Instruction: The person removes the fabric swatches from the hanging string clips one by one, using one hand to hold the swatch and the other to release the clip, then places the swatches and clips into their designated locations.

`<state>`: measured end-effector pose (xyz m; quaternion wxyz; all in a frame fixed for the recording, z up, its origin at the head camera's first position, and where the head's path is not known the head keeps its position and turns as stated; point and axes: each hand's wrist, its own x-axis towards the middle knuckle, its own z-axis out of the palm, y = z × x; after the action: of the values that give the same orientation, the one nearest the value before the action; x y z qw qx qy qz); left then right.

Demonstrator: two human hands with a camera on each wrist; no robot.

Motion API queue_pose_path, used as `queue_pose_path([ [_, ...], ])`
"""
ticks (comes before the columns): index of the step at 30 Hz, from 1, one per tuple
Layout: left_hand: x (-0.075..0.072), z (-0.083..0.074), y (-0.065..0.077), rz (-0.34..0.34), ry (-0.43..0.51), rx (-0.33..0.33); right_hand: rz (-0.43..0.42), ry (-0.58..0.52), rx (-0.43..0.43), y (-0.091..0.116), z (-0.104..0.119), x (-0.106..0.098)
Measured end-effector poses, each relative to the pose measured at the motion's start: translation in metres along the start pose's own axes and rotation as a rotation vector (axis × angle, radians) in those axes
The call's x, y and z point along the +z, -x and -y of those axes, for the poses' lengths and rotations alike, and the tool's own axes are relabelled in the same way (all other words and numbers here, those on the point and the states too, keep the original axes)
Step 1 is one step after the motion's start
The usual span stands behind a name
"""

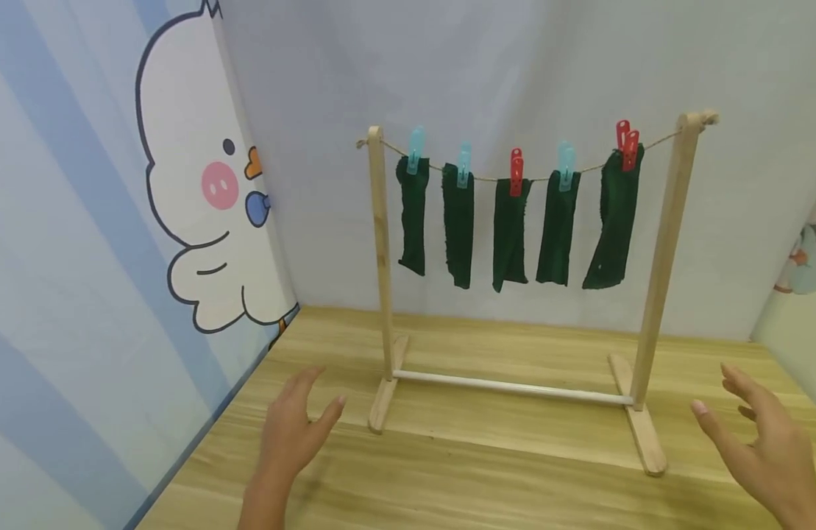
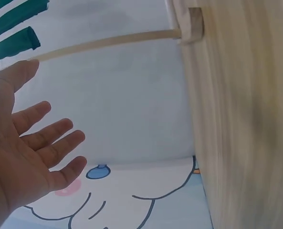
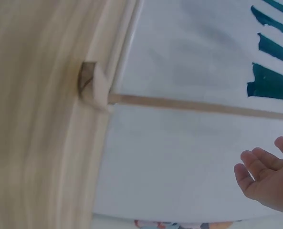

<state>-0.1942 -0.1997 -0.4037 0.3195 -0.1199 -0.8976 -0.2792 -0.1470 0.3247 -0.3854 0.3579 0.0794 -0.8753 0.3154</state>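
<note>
A small wooden drying rack (image 1: pixel 666 258) stands on the table, with a thin rope (image 1: pixel 589 170) tied between its two posts. Several dark green cloth strips (image 1: pixel 510 228) hang from that rope. Light blue clothespins (image 1: pixel 463 165) hold three of them, and red clothespins (image 1: pixel 516 173) hold the others. My left hand (image 1: pixel 291 427) hovers in front of the rack's left foot, fingers spread and palm bare in the left wrist view. To the right of the right foot, my right hand (image 1: pixel 761 442) is raised with relaxed, slightly bent fingers. Neither hand touches anything.
The rack's wooden feet (image 1: pixel 646 442) reach toward me, joined by a white crossbar (image 1: pixel 513 388) low down. Beneath lies a wood-grain tabletop (image 1: pixel 487 471). A pale backdrop (image 1: pixel 335 243) rises behind, and a cartoon-printed panel (image 1: pixel 189 169) borders the left side.
</note>
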Motion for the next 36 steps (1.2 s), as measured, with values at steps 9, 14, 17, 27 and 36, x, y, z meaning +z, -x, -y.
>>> queue_pose_path([
  [9, 0.008, -0.02, -0.018, 0.031, 0.174, -0.117, 0.009, -0.189, 0.002, -0.021, 0.028, 0.011],
  [14, 0.008, -0.029, -0.028, 0.007, 0.275, -0.142, 0.016, -0.303, -0.034, -0.035, 0.046, 0.019],
  [17, 0.01, -0.035, -0.034, 0.0, 0.346, -0.172, 0.034, -0.348, -0.067, -0.044, 0.055, 0.024],
  [27, 0.029, -0.061, -0.051, 0.017, 0.543, -0.228, 0.026, -0.51, -0.17, -0.07, 0.076, 0.037],
  [36, 0.037, -0.075, -0.067, 0.016, 0.609, -0.22, 0.06, -0.567, -0.221, -0.087, 0.093, 0.044],
])
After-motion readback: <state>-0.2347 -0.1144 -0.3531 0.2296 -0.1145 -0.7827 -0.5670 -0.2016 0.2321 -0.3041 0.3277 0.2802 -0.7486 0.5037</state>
